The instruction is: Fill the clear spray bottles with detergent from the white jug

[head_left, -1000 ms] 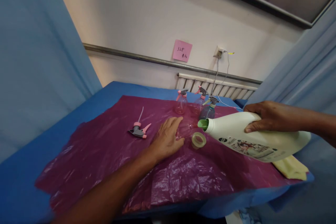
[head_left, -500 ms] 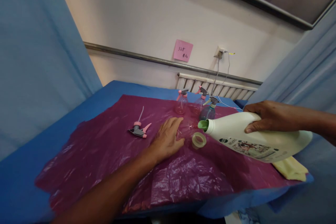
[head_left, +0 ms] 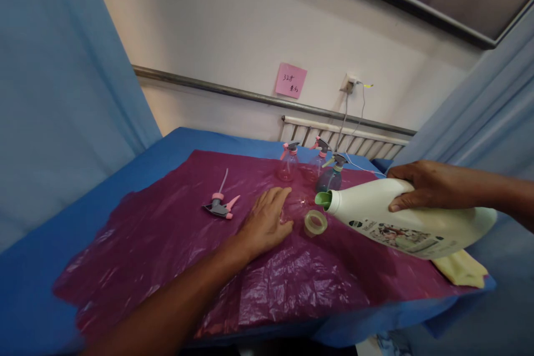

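Observation:
My right hand (head_left: 417, 183) grips a big cream-coloured jug (head_left: 375, 211) with a printed label, tipped so its green spout points left. Just left of that spout is a clear spray bottle body (head_left: 297, 206) without its top. My left hand (head_left: 267, 219) is curled around the bottle's left side, thumb toward me. A round translucent cap (head_left: 315, 223) lies beside the bottle, below the spout. Whether liquid is flowing from the jug is too unclear to tell. To the left rests a loose pink and grey spray head (head_left: 219, 206) with its tube pointing up.
Behind the bottle stand a clear spray bottle (head_left: 287, 164), another pink-topped spray bottle (head_left: 317, 161) and a bluish spray bottle (head_left: 331, 175). Purple plastic sheeting (head_left: 158, 233) covers the blue table (head_left: 37, 272). A yellow cloth (head_left: 461, 268) lies at the right edge, under the jug.

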The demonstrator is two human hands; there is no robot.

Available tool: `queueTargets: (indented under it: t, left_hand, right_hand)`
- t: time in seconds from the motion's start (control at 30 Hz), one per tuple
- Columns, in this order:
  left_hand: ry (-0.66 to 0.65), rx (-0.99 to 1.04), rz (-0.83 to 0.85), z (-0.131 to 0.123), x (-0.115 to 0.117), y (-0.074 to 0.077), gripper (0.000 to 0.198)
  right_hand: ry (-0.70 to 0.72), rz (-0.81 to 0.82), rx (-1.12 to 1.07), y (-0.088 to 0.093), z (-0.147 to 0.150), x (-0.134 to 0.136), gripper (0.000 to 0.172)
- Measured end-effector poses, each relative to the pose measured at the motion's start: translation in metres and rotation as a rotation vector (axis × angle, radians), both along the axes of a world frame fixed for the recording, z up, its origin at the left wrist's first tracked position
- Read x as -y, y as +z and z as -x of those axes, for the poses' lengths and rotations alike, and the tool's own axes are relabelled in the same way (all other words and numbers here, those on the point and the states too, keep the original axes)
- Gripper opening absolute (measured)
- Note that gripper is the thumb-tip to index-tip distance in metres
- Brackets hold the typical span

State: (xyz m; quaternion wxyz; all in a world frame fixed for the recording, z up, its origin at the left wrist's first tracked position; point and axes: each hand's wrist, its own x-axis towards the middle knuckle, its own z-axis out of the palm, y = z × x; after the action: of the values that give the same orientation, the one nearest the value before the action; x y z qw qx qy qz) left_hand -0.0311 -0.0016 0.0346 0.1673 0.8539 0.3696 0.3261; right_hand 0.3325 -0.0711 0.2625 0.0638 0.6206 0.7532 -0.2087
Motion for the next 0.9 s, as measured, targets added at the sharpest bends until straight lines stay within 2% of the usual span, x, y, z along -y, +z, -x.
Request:
queueTargets:
  t: [0.4, 0.9]
  left_hand:
    - [-0.007, -0.017, 0.001, 0.0008, 0.0008, 0.002, 0.079]
    - [-0.001, -0.021, 0.002, 0.0007, 0.0027, 0.0031, 0.078]
  right_hand:
    - [-0.013, 0.004, 0.028, 0.002, 0.0046, -0.0016, 0.045]
    - [-0.007, 0.008, 0.042, 0.0029, 0.0055, -0.0047, 0.041]
